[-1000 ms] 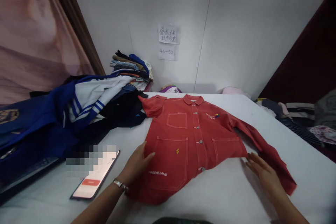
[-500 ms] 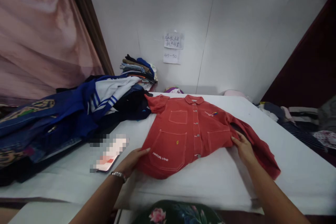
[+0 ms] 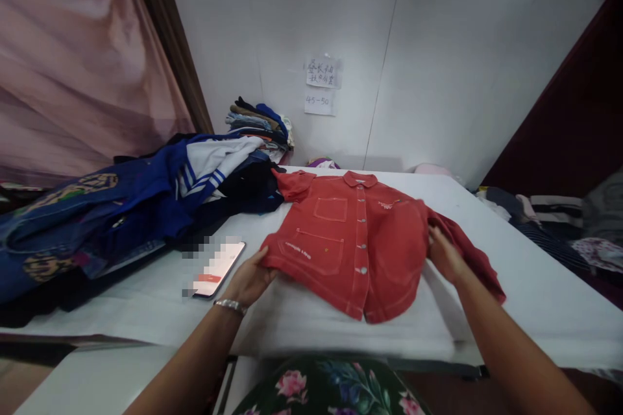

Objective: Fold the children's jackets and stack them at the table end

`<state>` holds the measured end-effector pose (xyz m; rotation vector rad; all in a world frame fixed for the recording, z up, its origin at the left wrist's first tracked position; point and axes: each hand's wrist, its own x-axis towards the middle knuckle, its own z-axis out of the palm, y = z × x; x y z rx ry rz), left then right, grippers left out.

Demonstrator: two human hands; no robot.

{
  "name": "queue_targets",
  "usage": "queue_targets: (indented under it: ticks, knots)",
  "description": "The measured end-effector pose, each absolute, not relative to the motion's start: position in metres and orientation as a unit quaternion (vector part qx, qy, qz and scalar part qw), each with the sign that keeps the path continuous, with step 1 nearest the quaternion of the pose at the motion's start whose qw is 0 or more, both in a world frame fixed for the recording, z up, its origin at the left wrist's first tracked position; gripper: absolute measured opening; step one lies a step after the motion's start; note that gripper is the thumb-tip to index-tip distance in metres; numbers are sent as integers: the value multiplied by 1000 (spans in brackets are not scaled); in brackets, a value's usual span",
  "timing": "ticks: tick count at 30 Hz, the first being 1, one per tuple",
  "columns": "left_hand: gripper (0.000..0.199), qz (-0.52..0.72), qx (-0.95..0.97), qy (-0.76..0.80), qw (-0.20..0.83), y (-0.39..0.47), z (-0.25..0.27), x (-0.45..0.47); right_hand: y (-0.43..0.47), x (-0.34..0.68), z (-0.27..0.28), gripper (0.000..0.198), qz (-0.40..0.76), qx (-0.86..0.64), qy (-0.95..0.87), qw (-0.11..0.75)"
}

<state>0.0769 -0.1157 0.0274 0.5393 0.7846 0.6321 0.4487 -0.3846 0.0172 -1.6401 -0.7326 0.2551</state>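
A red button-front jacket (image 3: 350, 240) with white stitching, patch pockets and a collar lies front up on the white table (image 3: 516, 259), its collar toward the wall. My left hand (image 3: 250, 277) is closed on the jacket's lower left corner, lifting it a little. At the jacket's right side, my right hand (image 3: 444, 253) grips the edge below the sleeve; its fingertips are partly hidden by the cloth. The right sleeve spreads out past my right hand, and the left sleeve touches the dark clothes.
A heap of clothes (image 3: 146, 194) covers the table's left side, with a folded stack (image 3: 257, 123) behind it. A phone (image 3: 221, 269) lies left of the jacket. More clothes (image 3: 555, 214) are at the right. Paper signs (image 3: 321, 84) hang on the wall.
The jacket's lower edge has come toward me and spread out, its right front panel now billowing. My left hand has risen with its corner; my right hand still holds the right side.
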Motion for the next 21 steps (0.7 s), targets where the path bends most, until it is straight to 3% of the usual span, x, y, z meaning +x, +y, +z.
queue_targets:
  ticks: [3, 6, 15, 21]
  knots:
    - [15, 266, 253, 411, 835, -124, 8, 67, -406, 425, -20, 54, 195, -698, -281, 629]
    - [12, 262, 274, 421, 824, -127, 1, 60, -417, 415, -36, 57, 208, -694, -272, 633]
    - [15, 244, 279, 411, 833, -127, 26, 61, -425, 424, 12, 37, 124, -715, -194, 660]
    - [12, 215, 348, 435, 802, -128, 14, 44, -468, 417, 9, 32, 334, -691, -72, 636]
